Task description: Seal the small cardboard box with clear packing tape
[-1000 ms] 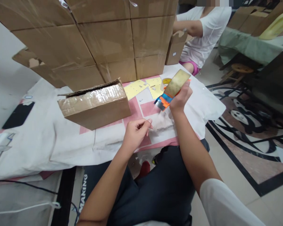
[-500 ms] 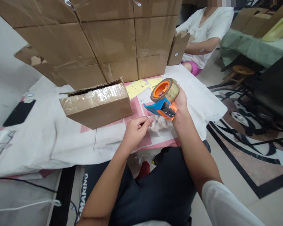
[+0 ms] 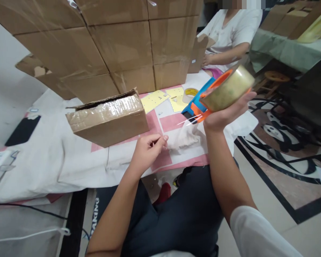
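My right hand [image 3: 224, 116] grips a tape dispenser [image 3: 216, 94] with an orange and blue frame and a roll of clear-brown tape, held up in the air at the right. A thin strip of tape trails from its cutter. My left hand [image 3: 147, 151] hovers low over the white cloth, fingers pinched together on the end of a clear tape strip. A small cardboard box [image 3: 108, 119], wrapped in shiny tape, lies on the cloth to the left of both hands.
A wall of stacked large cartons [image 3: 109, 43] stands behind the box. Yellow paper sheets [image 3: 160, 99] and a spare tape roll [image 3: 189, 93] lie on the white cloth [image 3: 56, 160]. Another person [image 3: 227, 39] in a white shirt sits at the far right with a small carton.
My right hand has lifted the tape dispenser up and to the right, tilting it. My left hand has stayed near the same spot, still pinched.
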Demonstrator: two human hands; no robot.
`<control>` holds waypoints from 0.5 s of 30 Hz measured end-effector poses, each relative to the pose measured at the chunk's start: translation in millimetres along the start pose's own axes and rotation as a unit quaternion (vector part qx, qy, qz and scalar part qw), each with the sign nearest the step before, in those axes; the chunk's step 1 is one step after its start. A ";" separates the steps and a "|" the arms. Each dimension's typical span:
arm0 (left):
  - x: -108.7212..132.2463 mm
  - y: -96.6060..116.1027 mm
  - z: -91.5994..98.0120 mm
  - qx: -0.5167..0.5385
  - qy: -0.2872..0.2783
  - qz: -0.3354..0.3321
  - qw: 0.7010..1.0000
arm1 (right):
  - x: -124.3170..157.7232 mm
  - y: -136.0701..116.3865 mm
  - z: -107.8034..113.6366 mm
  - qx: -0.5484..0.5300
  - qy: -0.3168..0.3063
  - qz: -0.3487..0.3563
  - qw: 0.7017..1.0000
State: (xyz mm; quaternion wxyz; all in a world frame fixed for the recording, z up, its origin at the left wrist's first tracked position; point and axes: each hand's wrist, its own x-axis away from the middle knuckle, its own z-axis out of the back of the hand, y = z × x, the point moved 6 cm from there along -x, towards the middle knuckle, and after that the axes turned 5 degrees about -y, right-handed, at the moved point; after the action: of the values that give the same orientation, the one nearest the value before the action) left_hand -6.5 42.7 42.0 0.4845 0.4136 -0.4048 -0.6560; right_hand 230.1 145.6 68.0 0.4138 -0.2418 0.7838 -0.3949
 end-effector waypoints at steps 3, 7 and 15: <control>-3.5 -7.0 3.2 -0.027 0.009 -0.013 1.000 | 8.3 -8.5 -10.2 -0.018 -0.008 -0.027 0.999; -10.6 -22.0 4.2 -0.061 0.023 -0.074 0.995 | 23.1 -17.4 -28.3 -0.141 -0.019 -0.122 0.982; -11.7 -22.4 3.1 -0.023 0.017 -0.229 0.973 | 42.3 -5.2 -44.1 -0.256 -0.015 -0.334 0.907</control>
State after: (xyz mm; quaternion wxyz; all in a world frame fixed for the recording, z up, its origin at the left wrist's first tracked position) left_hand -13.9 59.0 23.9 0.3371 0.4952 -0.2762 -0.7516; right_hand 170.4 131.2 68.1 0.1930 -0.5933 0.7250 -0.2918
